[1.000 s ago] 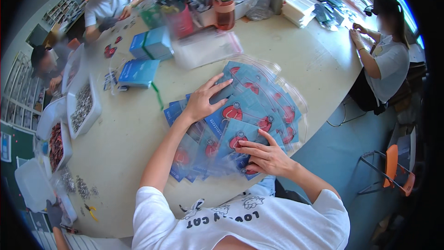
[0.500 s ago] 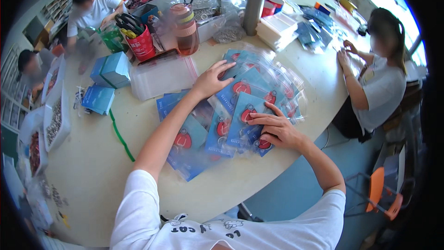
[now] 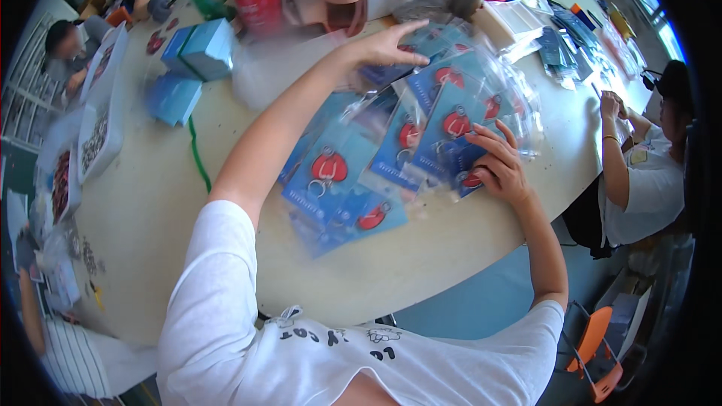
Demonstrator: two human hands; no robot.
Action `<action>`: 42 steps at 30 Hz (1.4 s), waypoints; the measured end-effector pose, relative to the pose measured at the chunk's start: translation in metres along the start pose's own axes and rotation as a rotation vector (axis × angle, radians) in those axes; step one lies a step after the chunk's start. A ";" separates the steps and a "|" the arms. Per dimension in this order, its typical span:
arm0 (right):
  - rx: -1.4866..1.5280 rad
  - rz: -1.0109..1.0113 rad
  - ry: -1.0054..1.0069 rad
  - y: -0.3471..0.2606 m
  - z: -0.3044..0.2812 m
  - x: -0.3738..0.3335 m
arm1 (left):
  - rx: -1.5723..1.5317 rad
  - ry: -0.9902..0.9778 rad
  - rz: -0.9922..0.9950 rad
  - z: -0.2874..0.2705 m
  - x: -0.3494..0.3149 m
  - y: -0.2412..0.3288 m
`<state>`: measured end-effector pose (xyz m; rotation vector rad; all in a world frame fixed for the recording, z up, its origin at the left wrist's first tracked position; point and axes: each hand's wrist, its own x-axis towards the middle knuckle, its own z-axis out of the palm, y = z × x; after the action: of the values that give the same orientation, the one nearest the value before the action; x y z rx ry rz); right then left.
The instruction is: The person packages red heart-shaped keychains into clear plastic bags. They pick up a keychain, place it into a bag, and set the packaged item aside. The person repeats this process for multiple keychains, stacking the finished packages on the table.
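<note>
1. We see the blue packets [image 3: 391, 150] fanned across the round table [image 3: 150, 203], their spread running from near-left to far-right.
2. Our left hand [image 3: 383, 45] lies spread flat at the far end.
3. Our right hand [image 3: 500, 169], fingers spread, presses the nearer edge.

The clear bag [image 3: 271, 68] beside the left hand [image 3: 380, 46] is smeared by blur — contents unreadable.

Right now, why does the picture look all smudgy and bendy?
Head view: the blue boxes and clear bags are smeared by motion blur, the left hand too; the fisheye lens curves the table edge; glare glints off the bags' plastic.
</note>
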<state>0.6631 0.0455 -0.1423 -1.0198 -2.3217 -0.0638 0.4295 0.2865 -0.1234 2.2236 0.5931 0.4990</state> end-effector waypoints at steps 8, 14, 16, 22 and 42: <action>-0.002 0.076 0.130 -0.032 -0.014 0.011 | 0.145 -0.048 -0.204 -0.059 -0.114 -0.015; 0.253 0.225 0.068 -0.133 0.030 -0.016 | 0.469 -0.059 -0.183 -0.038 -0.168 -0.017; 0.256 0.403 0.061 -0.145 0.031 -0.025 | 0.520 -0.102 -0.218 -0.035 -0.167 -0.015; 0.425 0.674 -0.126 -0.208 0.033 0.001 | 0.560 -0.181 -0.325 -0.030 -0.166 -0.016; 0.250 0.332 -0.327 -0.231 0.099 0.038 | -0.794 -0.315 -0.690 -0.032 -0.236 0.056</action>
<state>0.4351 -0.0648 -0.1600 -1.3460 -2.3271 0.5474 0.2347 0.1403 -0.0998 1.2049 0.7704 -0.0033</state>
